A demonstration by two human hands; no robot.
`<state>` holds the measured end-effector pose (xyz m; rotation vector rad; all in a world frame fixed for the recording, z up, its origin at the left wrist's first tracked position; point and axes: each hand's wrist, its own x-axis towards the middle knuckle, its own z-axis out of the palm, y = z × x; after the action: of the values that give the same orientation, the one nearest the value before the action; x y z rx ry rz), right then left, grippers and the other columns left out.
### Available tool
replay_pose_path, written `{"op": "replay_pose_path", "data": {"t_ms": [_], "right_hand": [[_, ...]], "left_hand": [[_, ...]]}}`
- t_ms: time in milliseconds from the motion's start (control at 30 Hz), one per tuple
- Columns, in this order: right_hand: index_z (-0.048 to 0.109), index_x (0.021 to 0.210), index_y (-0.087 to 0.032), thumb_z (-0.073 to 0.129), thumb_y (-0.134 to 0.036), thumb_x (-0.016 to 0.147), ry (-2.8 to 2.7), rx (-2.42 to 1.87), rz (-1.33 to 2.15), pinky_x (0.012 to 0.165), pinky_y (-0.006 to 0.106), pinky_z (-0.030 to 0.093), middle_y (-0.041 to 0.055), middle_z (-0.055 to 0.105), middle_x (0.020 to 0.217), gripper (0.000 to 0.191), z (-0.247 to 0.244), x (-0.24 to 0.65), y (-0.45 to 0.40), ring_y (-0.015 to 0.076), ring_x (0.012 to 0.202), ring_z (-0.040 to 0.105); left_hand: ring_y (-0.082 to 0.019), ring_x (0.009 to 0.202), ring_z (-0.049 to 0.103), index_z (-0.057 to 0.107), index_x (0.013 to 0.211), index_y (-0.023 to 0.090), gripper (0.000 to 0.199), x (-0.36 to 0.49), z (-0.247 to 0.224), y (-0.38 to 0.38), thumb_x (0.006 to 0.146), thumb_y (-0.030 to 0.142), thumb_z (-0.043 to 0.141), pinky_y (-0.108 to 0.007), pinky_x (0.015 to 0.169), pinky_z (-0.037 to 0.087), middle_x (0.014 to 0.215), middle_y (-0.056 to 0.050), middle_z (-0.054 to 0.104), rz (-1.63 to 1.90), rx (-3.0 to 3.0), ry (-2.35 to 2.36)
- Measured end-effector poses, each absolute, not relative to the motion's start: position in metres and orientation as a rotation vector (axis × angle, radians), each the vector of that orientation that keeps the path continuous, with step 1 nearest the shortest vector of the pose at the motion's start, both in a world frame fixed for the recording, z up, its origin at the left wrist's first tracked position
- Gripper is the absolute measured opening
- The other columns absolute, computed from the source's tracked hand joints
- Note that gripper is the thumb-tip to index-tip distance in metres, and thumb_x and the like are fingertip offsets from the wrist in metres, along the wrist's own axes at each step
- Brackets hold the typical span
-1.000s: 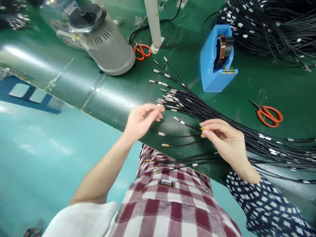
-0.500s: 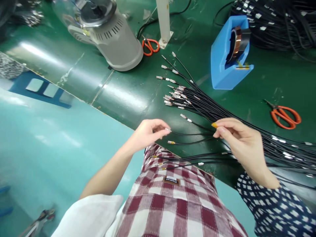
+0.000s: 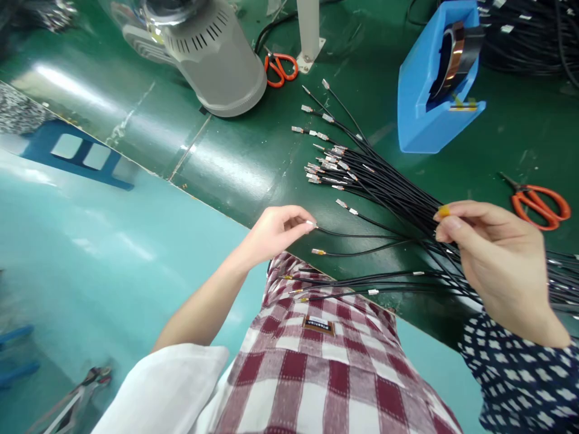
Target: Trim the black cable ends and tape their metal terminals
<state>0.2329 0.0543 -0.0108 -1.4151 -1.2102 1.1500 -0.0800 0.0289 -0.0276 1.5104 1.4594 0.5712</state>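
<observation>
Near the middle of the frame, the left hand (image 3: 284, 235) pinches the silver-tipped end of a thin black cable (image 3: 353, 235) above the green desk (image 3: 235, 181). At right, the right hand (image 3: 502, 259) carries a small yellow tape piece (image 3: 444, 211) at its index fingertip; whether pinched or merely stuck there, I cannot tell. A few ends, like the neighbouring black cable (image 3: 319, 252)'s, show yellow; I judge this one not yet wrapped. Its tip points left, its long axis running nearly level rightward.

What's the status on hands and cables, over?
Left hand pinching one black cable near its tip. Right hand pinching small yellow piece. Cable bundle on table. Orange scissors near right hand, not blocking.
</observation>
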Motion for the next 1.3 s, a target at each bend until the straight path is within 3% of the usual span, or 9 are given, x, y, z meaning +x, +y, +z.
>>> {"op": "replay_pose_path", "data": {"t_ms": [133,300,433,567,700,967,1067,1167,1300], "right_hand": [[0.077,0.085,-0.023,0.081,-0.022,0.073,-1.204,-1.427,1.149,0.064,0.023,0.047,0.0012,0.070,0.085,0.012,-0.009,0.230,0.049,0.0092,0.064,0.059],[0.076,0.082,-0.022,0.081,-0.023,0.072,-1.168,-1.459,1.098,0.066,0.025,0.047,0.0016,0.069,0.081,0.010,0.002,0.237,0.039,0.0102,0.064,0.058],[0.076,0.080,-0.022,0.082,-0.023,0.071,-1.110,-1.457,1.065,0.066,0.025,0.047,0.0019,0.069,0.082,0.011,0.004,0.245,0.031,0.0100,0.064,0.059],[0.075,0.079,-0.022,0.082,-0.026,0.071,-1.077,-1.445,1.102,0.062,0.024,0.045,-0.0003,0.068,0.075,0.012,0.000,0.251,0.026,0.0092,0.061,0.057],[0.074,0.080,-0.022,0.083,-0.030,0.072,-1.087,-1.453,1.125,0.062,0.023,0.046,-0.0017,0.067,0.071,0.014,0.000,0.260,0.020,0.0091,0.061,0.057],[0.072,0.082,-0.020,0.084,-0.036,0.070,-1.074,-1.527,1.068,0.062,0.024,0.047,-0.0013,0.066,0.071,0.023,0.005,0.272,0.011,0.0099,0.062,0.057],[0.072,0.081,-0.020,0.085,-0.037,0.068,-1.040,-1.480,1.070,0.061,0.022,0.047,-0.0025,0.066,0.071,0.025,0.004,0.276,0.017,0.0085,0.061,0.056],[0.071,0.081,-0.019,0.086,-0.036,0.068,-0.954,-1.426,1.079,0.061,0.021,0.046,-0.0026,0.067,0.073,0.026,0.002,0.281,0.022,0.0071,0.061,0.056],[0.070,0.080,-0.018,0.088,-0.038,0.064,-0.796,-1.388,1.188,0.060,0.018,0.042,-0.0039,0.065,0.074,0.031,-0.001,0.279,0.038,0.0048,0.061,0.054]], "left_hand": [[-0.014,0.066,0.061,0.071,0.098,0.015,0.024,-0.085,-0.024,0.021,0.092,0.035,0.060,-0.024,0.059,0.044,0.082,-0.004,0.073,0.577,1.525,1.483],[-0.014,0.065,0.059,0.068,0.081,0.017,0.030,-0.105,-0.012,-0.016,0.097,0.038,0.052,-0.025,0.058,0.042,0.073,-0.002,0.069,0.328,1.698,1.592],[-0.021,0.094,0.069,0.071,0.112,0.023,0.036,-0.111,-0.012,-0.051,0.098,0.050,0.051,-0.030,0.079,0.052,0.110,-0.006,0.075,0.129,1.712,1.482],[-0.027,0.119,0.064,0.064,0.130,0.023,0.046,-0.107,-0.026,-0.059,0.100,0.052,0.045,-0.038,0.101,0.050,0.133,-0.008,0.068,0.150,1.734,1.389],[-0.024,0.112,0.068,0.071,0.120,0.021,0.054,-0.099,-0.032,-0.046,0.104,0.050,0.029,-0.034,0.101,0.051,0.123,-0.007,0.073,0.235,1.556,1.313],[-0.023,0.089,0.070,0.073,0.107,0.019,0.035,-0.070,-0.012,-0.045,0.103,0.039,0.044,-0.035,0.082,0.055,0.099,-0.009,0.077,0.180,2.102,1.215],[-0.027,0.101,0.066,0.069,0.112,0.016,0.030,-0.059,-0.021,-0.030,0.101,0.034,0.048,-0.042,0.090,0.054,0.110,-0.014,0.072,0.378,2.322,1.351],[-0.034,0.109,0.063,0.062,0.123,0.011,0.032,-0.041,-0.039,-0.018,0.098,0.026,0.051,-0.050,0.090,0.054,0.117,-0.019,0.067,0.216,2.486,1.344],[-0.023,0.091,0.066,0.059,0.123,0.017,0.034,-0.025,-0.055,-0.031,0.096,0.012,0.039,-0.039,0.087,0.056,0.102,-0.011,0.069,0.105,2.463,0.914]]}}
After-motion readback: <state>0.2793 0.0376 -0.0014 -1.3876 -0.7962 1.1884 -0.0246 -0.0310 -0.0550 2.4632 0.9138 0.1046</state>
